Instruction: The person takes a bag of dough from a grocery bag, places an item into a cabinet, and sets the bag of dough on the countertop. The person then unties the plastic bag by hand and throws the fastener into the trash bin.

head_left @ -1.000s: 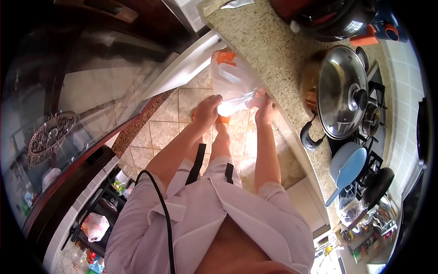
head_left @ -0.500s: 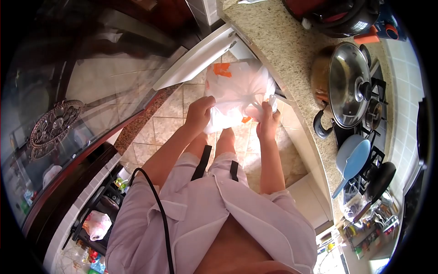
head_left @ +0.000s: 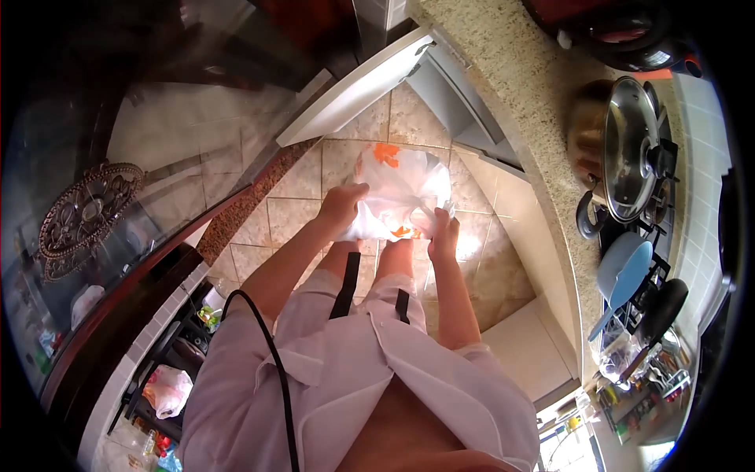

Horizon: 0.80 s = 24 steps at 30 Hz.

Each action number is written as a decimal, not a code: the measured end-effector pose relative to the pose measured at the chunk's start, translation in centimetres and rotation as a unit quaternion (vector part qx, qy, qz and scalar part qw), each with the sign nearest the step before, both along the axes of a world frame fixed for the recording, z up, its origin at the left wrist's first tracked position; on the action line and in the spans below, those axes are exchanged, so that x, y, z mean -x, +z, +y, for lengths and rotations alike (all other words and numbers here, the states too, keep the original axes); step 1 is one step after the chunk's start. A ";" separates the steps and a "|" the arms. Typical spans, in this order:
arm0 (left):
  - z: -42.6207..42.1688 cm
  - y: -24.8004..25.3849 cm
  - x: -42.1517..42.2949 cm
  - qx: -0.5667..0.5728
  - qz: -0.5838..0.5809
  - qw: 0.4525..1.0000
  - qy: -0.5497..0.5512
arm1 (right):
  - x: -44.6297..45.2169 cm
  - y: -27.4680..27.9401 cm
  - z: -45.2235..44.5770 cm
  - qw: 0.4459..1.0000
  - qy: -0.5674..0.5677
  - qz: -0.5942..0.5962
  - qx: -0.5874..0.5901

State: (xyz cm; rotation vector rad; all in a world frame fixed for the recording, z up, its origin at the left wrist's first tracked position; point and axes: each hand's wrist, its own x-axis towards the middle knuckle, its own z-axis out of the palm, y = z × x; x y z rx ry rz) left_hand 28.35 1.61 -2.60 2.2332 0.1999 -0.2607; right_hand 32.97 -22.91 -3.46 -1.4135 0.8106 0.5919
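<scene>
A white plastic bag [head_left: 397,185] with orange print hangs in front of my legs, above the tiled floor. My left hand [head_left: 344,206] is closed on the bag's left edge. On the opposite side, my right hand [head_left: 443,234] pinches the bag's right edge. The bag is spread between both hands, and its contents cannot be made out.
A white cabinet door [head_left: 358,86] stands open ahead, beside the granite counter [head_left: 527,102]. On the right are a lidded pot [head_left: 629,149], a blue pan [head_left: 621,271] and a black frying pan [head_left: 662,311]. A dark glass-fronted cabinet [head_left: 173,157] is at the left.
The bag has come out from beside the counter and spread wider between my hands, now lower and nearer my legs. The view has shifted, showing more of the open cabinet.
</scene>
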 end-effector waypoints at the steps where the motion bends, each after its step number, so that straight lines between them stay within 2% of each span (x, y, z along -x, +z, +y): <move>1: 0.1 -0.9 0.1 0.000 0.000 1.000 0.000 | 0.2 -0.8 0.2 1.000 -0.011 0.006 0.012; 3: 0.2 -2.7 0.3 -0.030 0.003 0.999 -0.042 | 0.5 -2.5 0.2 0.999 -0.019 0.010 0.024; 7: -0.9 -6.6 1.5 -0.029 0.039 0.998 -0.026 | 0.3 -6.4 -0.4 0.999 0.018 0.007 0.039; 9: -1.6 -8.8 1.5 0.041 0.167 0.983 0.070 | -0.1 -8.1 -0.9 0.997 0.050 -0.007 0.052; 10: -2.0 -8.9 0.8 0.042 0.167 0.982 0.076 | -0.9 -8.1 -1.1 0.997 0.056 -0.007 0.052; 12: -2.9 -9.0 0.7 0.106 0.286 0.939 0.159 | -1.7 -8.5 -1.3 0.990 0.133 0.017 0.046; 13: -2.9 -10.3 1.1 -0.062 0.168 0.984 -0.005 | -2.1 -10.3 -1.1 0.990 0.121 0.003 0.067; 16: -3.6 -13.6 1.5 -0.070 0.179 0.981 0.020 | -3.3 -12.3 -1.5 0.987 0.140 0.034 0.074; 17: -3.8 -14.4 1.7 -0.070 0.180 0.981 0.020 | -3.2 -15.9 -2.3 0.984 0.159 -0.005 0.082; 20: -3.3 -17.7 1.1 -0.067 0.130 0.988 0.042 | -3.5 -21.5 -2.3 0.978 0.168 -0.038 0.116; 22: -3.8 -20.0 1.2 -0.022 0.156 0.984 0.086 | -4.1 -23.7 -1.9 0.976 0.171 -0.031 0.132; 23: -3.5 -21.4 1.1 -0.034 0.209 0.976 0.048 | -3.9 -24.6 -2.0 0.971 0.187 -0.020 0.147; 24: -3.3 -22.8 1.2 -0.033 0.209 0.976 0.049 | -3.7 -25.8 -1.8 0.971 0.189 -0.021 0.148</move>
